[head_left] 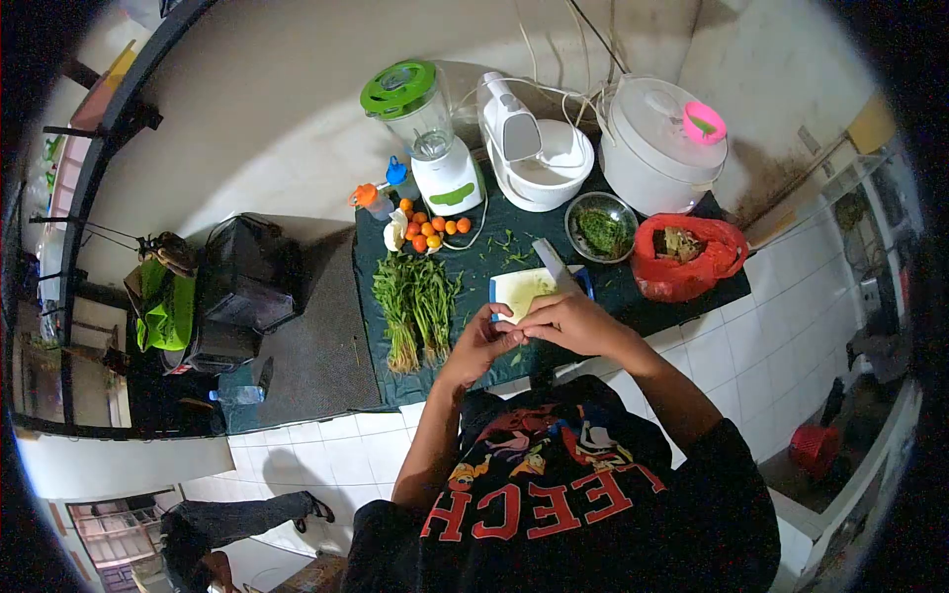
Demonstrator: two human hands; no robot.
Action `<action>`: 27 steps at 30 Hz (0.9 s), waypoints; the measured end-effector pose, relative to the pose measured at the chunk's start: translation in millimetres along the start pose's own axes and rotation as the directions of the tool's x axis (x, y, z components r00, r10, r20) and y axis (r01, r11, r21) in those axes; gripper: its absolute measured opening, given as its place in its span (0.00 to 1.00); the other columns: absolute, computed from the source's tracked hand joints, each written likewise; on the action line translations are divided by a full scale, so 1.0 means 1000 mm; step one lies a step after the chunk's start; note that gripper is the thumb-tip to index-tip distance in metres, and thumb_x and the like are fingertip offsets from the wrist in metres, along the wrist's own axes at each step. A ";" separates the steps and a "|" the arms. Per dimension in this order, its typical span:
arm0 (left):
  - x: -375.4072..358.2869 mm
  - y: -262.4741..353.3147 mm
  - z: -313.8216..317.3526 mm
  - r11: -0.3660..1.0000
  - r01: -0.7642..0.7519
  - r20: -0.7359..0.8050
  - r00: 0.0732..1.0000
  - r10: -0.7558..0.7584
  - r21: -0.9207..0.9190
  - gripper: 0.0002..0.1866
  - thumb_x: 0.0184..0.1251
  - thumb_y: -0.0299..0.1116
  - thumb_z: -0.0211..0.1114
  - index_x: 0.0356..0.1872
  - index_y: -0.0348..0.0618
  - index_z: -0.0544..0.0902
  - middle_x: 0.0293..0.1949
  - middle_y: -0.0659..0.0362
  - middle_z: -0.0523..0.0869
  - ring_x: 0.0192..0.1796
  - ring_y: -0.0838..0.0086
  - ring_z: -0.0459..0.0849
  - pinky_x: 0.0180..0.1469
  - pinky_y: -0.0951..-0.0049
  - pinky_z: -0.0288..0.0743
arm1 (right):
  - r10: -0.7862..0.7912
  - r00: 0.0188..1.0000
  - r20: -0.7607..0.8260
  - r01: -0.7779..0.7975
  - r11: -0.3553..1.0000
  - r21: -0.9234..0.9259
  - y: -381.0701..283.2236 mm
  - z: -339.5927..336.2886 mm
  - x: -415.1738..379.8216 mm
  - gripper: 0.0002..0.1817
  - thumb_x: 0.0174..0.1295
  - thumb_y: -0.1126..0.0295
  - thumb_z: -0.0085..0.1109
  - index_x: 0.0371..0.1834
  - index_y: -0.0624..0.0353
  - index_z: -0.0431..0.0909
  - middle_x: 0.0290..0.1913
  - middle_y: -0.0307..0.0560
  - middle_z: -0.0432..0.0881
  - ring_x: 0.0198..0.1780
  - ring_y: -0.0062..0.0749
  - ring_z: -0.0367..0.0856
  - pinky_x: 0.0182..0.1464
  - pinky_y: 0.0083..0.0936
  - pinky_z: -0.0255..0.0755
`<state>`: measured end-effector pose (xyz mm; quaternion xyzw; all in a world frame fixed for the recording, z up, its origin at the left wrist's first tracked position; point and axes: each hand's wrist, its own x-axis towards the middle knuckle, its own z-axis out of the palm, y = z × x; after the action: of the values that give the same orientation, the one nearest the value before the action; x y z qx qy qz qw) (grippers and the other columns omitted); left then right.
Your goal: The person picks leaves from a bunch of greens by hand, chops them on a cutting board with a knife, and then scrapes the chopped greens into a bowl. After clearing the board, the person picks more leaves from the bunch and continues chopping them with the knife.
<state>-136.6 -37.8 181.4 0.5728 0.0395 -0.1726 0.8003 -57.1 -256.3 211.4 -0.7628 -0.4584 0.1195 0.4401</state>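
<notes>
My left hand (478, 345) and my right hand (567, 322) meet at the near edge of a cutting board (516, 294), thumbs and fingertips pinched together. What they pinch is too small to make out. The board is white with blue ends, and its surface is stained green. A broad knife blade (552, 260) lies across its right part, pointing away from me; its handle end is hidden by my right hand. Left of the board lie bunches of leafy greens (417, 306) with their roots toward me. Behind it, a metal bowl (601, 229) contains chopped greens.
Cut leaves (509, 247) are scattered on the dark green cloth. Tomatoes (425, 229), a blender (435, 148), a white stand mixer (534, 153) and a white rice cooker (657, 143) stand behind. A red plastic bag (687, 259) sits at the right. Another person (222, 534) is at lower left.
</notes>
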 end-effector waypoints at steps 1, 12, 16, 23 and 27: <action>0.000 -0.005 -0.003 1.000 0.009 0.022 1.000 -0.009 -0.001 0.16 0.73 0.25 0.67 0.55 0.42 0.72 0.42 0.58 0.88 0.48 0.75 0.85 0.54 0.74 0.76 | 0.032 0.999 0.016 -0.032 0.999 -0.015 -0.002 0.000 -0.003 0.11 0.68 0.62 0.64 0.45 0.55 0.88 0.41 0.49 0.86 0.43 0.48 0.87 0.48 0.39 0.79; -0.008 -0.017 0.024 0.769 -0.069 -0.161 0.962 0.220 0.636 0.14 0.67 0.28 0.73 0.51 0.40 0.82 0.41 0.58 0.88 0.44 0.74 0.88 0.50 0.72 0.80 | 0.151 0.976 -0.158 -0.172 0.976 -0.134 0.004 0.017 -0.015 0.07 0.65 0.68 0.64 0.38 0.58 0.86 0.37 0.47 0.85 0.37 0.48 0.86 0.40 0.39 0.79; -0.003 -0.026 0.013 0.420 -0.286 0.018 0.844 0.536 0.861 0.12 0.65 0.27 0.71 0.49 0.39 0.86 0.41 0.49 0.90 0.42 0.59 0.89 0.43 0.63 0.82 | 0.156 0.952 -0.265 -0.193 0.974 -0.118 0.005 0.021 -0.014 0.06 0.65 0.68 0.64 0.39 0.58 0.85 0.37 0.47 0.85 0.36 0.48 0.86 0.39 0.39 0.78; -0.001 -0.020 0.009 0.258 -0.266 0.102 0.853 0.512 0.929 0.12 0.67 0.26 0.68 0.50 0.39 0.86 0.40 0.48 0.88 0.42 0.51 0.86 0.47 0.57 0.81 | 0.164 0.951 -0.264 -0.206 0.968 -0.142 0.002 0.016 -0.006 0.06 0.64 0.68 0.64 0.38 0.58 0.85 0.37 0.48 0.85 0.38 0.48 0.85 0.41 0.39 0.78; -0.001 -0.024 0.000 0.384 -0.253 0.073 0.902 0.426 0.888 0.12 0.68 0.29 0.69 0.50 0.38 0.86 0.42 0.46 0.87 0.44 0.50 0.86 0.45 0.58 0.81 | 0.206 0.947 -0.246 -0.247 0.958 -0.148 0.003 0.007 -0.003 0.05 0.63 0.69 0.64 0.37 0.58 0.85 0.37 0.48 0.84 0.40 0.48 0.85 0.42 0.40 0.78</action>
<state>-145.2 -44.1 159.5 0.9094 -0.1069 0.0489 0.3989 -61.2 -254.7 204.4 -0.8551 -0.3227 0.0401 0.4038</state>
